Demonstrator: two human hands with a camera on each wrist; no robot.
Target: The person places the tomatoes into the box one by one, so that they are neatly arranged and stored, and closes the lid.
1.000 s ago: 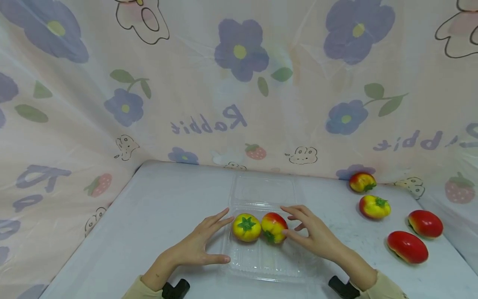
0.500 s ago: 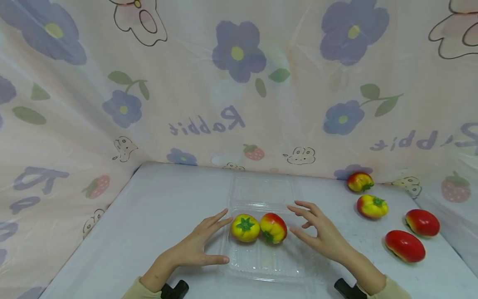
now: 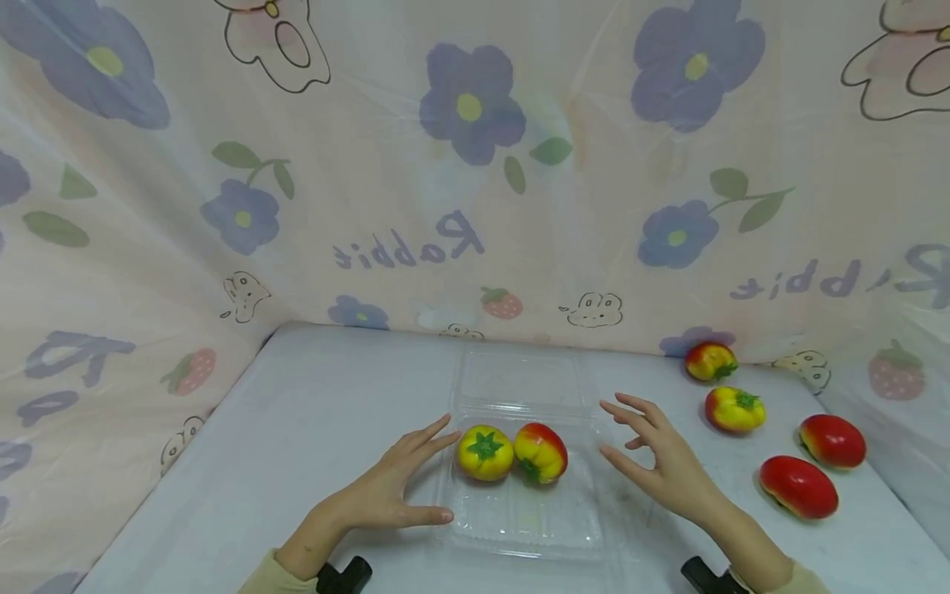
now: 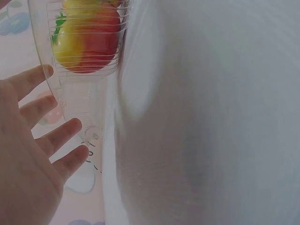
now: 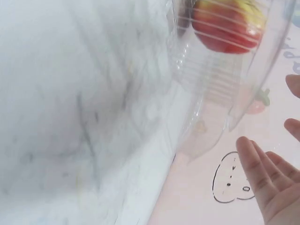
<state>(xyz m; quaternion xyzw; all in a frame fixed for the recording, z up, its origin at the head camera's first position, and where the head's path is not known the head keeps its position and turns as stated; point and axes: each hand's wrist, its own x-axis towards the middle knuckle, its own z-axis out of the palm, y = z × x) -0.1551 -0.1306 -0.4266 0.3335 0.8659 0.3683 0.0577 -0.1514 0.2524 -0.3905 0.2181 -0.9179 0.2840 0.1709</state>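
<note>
A clear plastic clamshell box (image 3: 527, 520) lies opened out, its lid (image 3: 519, 379) folded back toward the curtain. Inside the base sit a yellow pepper-like fruit (image 3: 486, 453) with a green star-shaped top and a red-and-yellow one (image 3: 541, 454), side by side. My left hand (image 3: 397, 487) spreads its fingers at the box's left rim; in the left wrist view its fingertips (image 4: 48, 70) overlap that rim, though contact is unclear. To the right of the box, my right hand (image 3: 671, 466) hovers with loosely bent fingers, holding nothing.
On the table's right side lie several more fruits: a red-and-yellow one (image 3: 711, 361) at the back, a yellow-and-red one (image 3: 735, 410) nearer, and two mostly red ones (image 3: 833, 440) farther right. A printed curtain (image 3: 371, 165) encloses the white table (image 3: 349, 379).
My right hand has let go of the red-and-yellow fruit and drawn away to the right, out past the box's edge. The left hand has stayed almost still.
</note>
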